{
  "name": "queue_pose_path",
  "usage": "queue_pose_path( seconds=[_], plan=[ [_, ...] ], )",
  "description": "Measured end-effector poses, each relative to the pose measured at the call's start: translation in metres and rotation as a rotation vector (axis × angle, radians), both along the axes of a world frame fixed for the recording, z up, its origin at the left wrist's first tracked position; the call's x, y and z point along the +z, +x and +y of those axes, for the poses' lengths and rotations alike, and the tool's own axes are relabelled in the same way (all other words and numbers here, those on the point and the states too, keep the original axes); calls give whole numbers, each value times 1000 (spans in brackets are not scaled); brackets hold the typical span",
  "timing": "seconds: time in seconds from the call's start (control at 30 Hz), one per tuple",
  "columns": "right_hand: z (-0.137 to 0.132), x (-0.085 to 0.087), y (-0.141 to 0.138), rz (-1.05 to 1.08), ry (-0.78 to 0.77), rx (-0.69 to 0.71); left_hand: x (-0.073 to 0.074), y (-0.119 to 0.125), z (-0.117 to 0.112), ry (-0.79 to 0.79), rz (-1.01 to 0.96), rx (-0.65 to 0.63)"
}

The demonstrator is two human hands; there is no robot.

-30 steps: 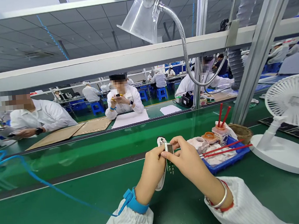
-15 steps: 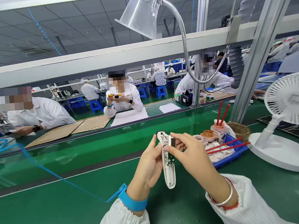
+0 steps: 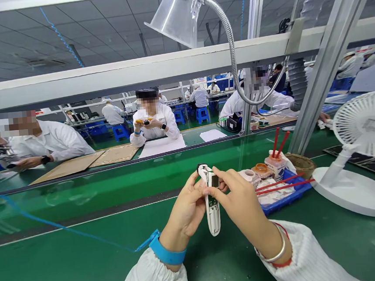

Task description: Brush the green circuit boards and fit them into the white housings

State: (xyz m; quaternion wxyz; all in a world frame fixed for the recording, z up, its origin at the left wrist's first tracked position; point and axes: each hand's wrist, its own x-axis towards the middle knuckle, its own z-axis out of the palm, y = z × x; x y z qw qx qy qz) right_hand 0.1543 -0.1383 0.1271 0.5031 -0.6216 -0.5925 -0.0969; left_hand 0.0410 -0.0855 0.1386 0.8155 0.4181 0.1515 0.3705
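Above the green bench, both hands hold an elongated white plastic housing (image 3: 215, 223) upright, its inner side facing me. My left hand (image 3: 189, 206) grips its left edge, thumb near the upper part. My right hand (image 3: 240, 199) pinches a green circuit board with a small dark screen (image 3: 215, 181) at the housing's upper right. The board sits against the housing; whether it is fully seated I cannot tell. Battery-like slots show in the lower half. Fingers cover part of the middle. A blue wrist strap (image 3: 168, 250) with a cord is on my left wrist.
Right of my hands stands a blue tray (image 3: 286, 201) with small jars (image 3: 261, 170) and red sticks (image 3: 280, 189). A white fan (image 3: 355, 187) is farther right. A clear hood (image 3: 176, 17) on a flexible arm hangs overhead. Co-workers sit beyond the green partition (image 3: 112, 186).
The circuit board with the screen has shifted left, closer into the housing's upper part. My right hand moved slightly left with it, and my left thumb slid toward the board.
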Motion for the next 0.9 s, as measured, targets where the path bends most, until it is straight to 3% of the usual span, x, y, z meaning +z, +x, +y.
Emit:
queue_pose_path(
  seconds=[0.17,0.37,0.6,0.7,0.8,0.9],
  plan=[
    [0,-6,-3,-74,50,11,2,-1,-4,35,-15,21],
    [5,-17,-11,-154,173,65,1,-4,-6,196,140,70],
    [4,-16,-13,-79,199,147,1,-2,-7,160,138,140],
    [4,-18,-17,56,160,112,3,-1,-8,176,131,218],
    [5,-23,-25,331,84,111,4,-1,-9,183,115,306],
    [5,-25,-32,679,-218,390,3,-2,-9,175,127,340]
  ],
)
